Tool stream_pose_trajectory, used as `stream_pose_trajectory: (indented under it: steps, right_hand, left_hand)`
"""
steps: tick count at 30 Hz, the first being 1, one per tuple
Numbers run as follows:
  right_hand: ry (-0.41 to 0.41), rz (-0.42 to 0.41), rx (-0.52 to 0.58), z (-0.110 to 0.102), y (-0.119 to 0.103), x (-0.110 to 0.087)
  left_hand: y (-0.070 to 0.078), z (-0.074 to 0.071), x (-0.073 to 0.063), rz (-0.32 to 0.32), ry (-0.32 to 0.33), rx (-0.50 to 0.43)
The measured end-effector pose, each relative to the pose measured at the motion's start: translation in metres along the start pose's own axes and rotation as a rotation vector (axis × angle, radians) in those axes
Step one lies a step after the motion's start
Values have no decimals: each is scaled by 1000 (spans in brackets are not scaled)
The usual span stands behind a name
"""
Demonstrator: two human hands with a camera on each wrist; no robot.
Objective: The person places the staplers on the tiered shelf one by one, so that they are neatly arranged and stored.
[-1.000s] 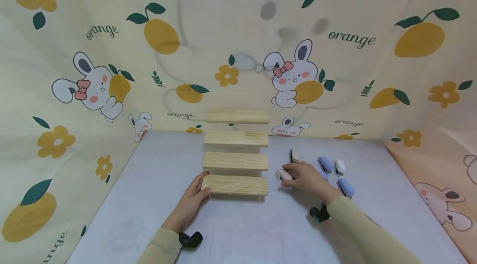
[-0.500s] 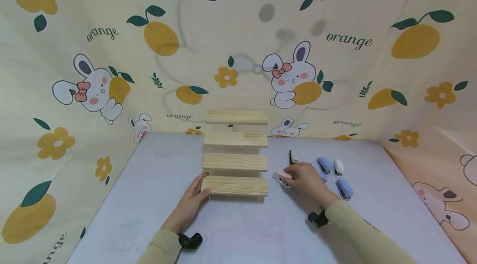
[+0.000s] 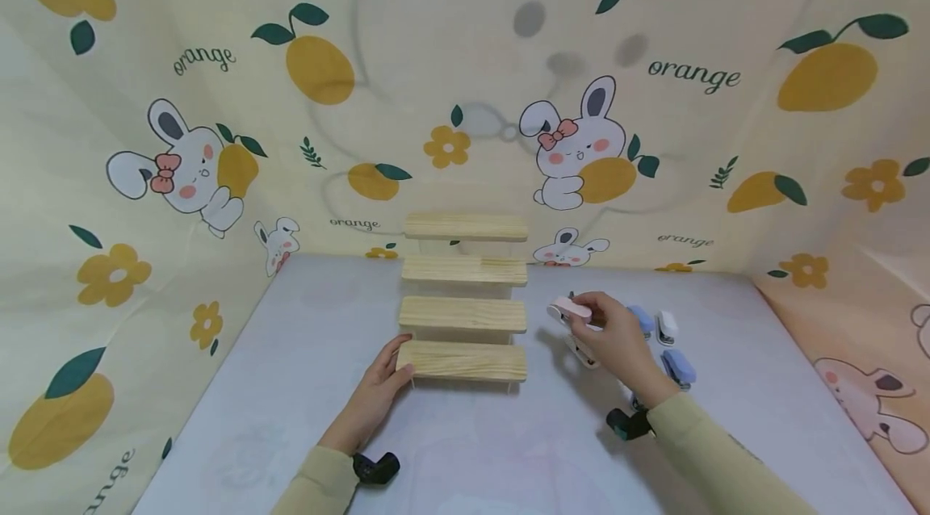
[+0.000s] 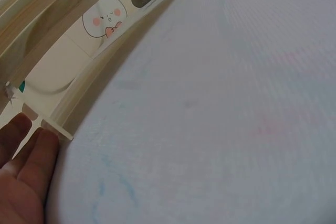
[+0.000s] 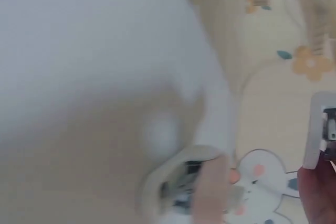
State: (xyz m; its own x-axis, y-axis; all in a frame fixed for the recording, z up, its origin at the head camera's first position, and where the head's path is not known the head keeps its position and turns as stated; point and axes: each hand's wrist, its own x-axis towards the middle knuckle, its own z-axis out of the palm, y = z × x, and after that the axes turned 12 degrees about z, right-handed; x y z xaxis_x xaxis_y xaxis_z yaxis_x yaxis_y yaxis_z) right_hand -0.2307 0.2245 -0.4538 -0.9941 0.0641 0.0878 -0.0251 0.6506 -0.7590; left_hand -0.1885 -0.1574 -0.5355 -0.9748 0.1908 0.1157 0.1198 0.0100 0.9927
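Note:
My left hand (image 3: pixel 374 394) grips the left end of the lowest board of a tiered wooden shelf (image 3: pixel 461 362), thumb in front. In the left wrist view its fingers (image 4: pixel 39 156) touch the pale end support. My right hand (image 3: pixel 617 341) pinches a small pink stapler (image 3: pixel 569 308), raised over the table to the right of the shelf. In the right wrist view this stapler's pale side (image 5: pixel 314 129) shows at the edge. Below the hand, another pale stapler (image 3: pixel 581 352) lies on the table; its pink top (image 5: pixel 209 192) looks blurred up close.
Blue staplers (image 3: pixel 679 367) and a white stapler (image 3: pixel 665 328) lie right of my right hand, one blue stapler (image 3: pixel 641 320) partly hidden by it. Patterned cloth (image 3: pixel 465 63) walls the table (image 3: pixel 305 321) at back and sides.
My right hand has lifted the pink stapler up from near the tabletop. The pale stapler beneath now shows. My left hand stays on the shelf; the head view has shifted slightly.

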Motion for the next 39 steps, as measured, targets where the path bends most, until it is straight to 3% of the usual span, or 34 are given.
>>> stream_pose_trajectory:
  steps: [4, 8, 14, 25, 34, 39]
  right_hand:
    - [80, -56, 99, -6, -12, 4]
    - [148, -107, 123, -11, -30, 7]
    - [163, -156, 175, -8, -64, 14]
    - [179, -337, 236, 35, -116, 40]
    - [169, -343, 267, 78, -151, 70]
    - [189, -316, 214, 90, -166, 83]
  left_hand:
    - [0, 0, 0, -1, -5, -5]
    - [1, 0, 0, 0, -9, -8]
    - [3, -1, -1, 10, -9, -23]
    - [-1, 0, 0, 16, -9, -27]
    - [-3, 1, -3, -10, -7, -30]
    - [-7, 1, -3, -8, -22, -21]
